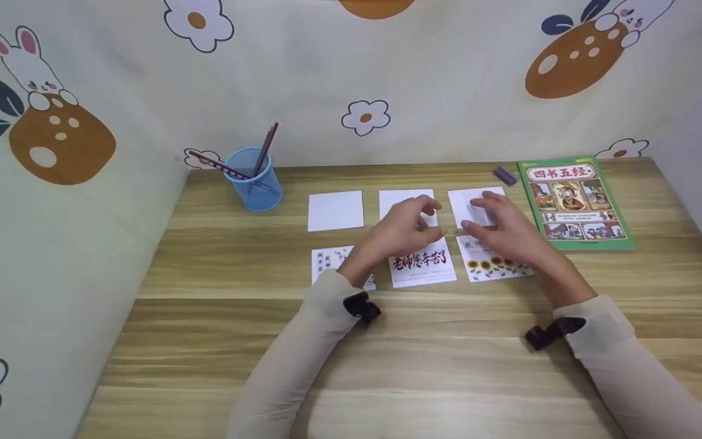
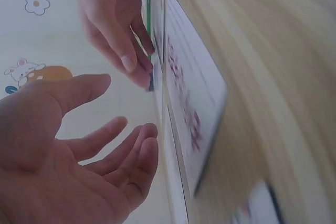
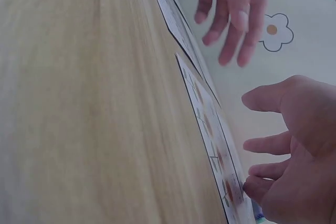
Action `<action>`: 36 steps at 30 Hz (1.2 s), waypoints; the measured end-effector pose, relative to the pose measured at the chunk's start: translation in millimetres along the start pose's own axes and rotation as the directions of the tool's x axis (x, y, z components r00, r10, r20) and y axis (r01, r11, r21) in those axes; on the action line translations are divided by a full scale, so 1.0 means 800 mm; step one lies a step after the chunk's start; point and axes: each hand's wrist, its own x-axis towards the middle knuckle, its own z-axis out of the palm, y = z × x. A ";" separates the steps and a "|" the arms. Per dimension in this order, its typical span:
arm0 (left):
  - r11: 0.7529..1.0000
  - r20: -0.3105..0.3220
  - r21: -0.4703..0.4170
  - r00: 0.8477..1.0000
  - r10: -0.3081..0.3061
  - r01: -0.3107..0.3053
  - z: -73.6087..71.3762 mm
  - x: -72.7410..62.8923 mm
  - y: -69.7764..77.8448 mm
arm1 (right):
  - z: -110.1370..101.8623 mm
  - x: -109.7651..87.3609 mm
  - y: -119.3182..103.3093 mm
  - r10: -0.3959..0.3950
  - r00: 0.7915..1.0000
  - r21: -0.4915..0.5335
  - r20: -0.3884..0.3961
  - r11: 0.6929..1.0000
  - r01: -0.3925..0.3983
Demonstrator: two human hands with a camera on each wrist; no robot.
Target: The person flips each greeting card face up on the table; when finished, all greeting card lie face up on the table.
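Two rows of square cards lie on the wooden table. In the back row are a blank left card (image 1: 335, 211), a middle card (image 1: 392, 196) and a right card (image 1: 459, 204). The front row has a left card with small characters (image 1: 324, 263), a middle card with red lettering (image 1: 422, 268) and a sunflower card (image 1: 497, 267). My left hand (image 1: 404, 227) hovers around the middle cards, fingers loosely bent, holding nothing. My right hand (image 1: 503, 225) is over the right-hand cards, thumb and fingers apart and nothing between them. Both hands partly cover the cards beneath.
A blue mesh pen cup (image 1: 258, 189) with several pencils stands at the back left. At the right lies a green-bordered book (image 1: 576, 204), and a dark eraser (image 1: 504, 176) sits left of its top edge. A patterned cloth (image 1: 302, 79) hangs behind the table.
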 end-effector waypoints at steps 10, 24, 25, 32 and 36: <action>0.999 -0.036 -0.044 0.999 -0.013 0.012 0.027 0.016 0.015 | 0.007 0.000 -0.004 -0.019 1.000 -0.042 0.008 0.999 0.020; 0.986 -0.035 -0.149 0.996 -0.079 0.073 0.038 0.015 0.024 | 0.001 -0.001 0.001 0.023 1.000 -0.034 -0.006 0.999 -0.024; 0.985 -0.035 -0.157 0.996 -0.078 0.071 0.039 0.014 0.024 | 0.002 -0.001 0.001 0.023 1.000 -0.036 -0.004 0.999 -0.023; 0.960 -0.040 -0.272 0.997 -0.071 0.057 0.045 0.015 0.021 | 0.007 -0.001 0.000 0.031 0.999 -0.042 0.019 0.999 -0.031; 0.929 -0.035 -0.363 0.996 -0.087 0.068 0.048 0.018 0.020 | 0.008 -0.002 0.001 0.029 0.999 -0.028 0.018 0.999 -0.029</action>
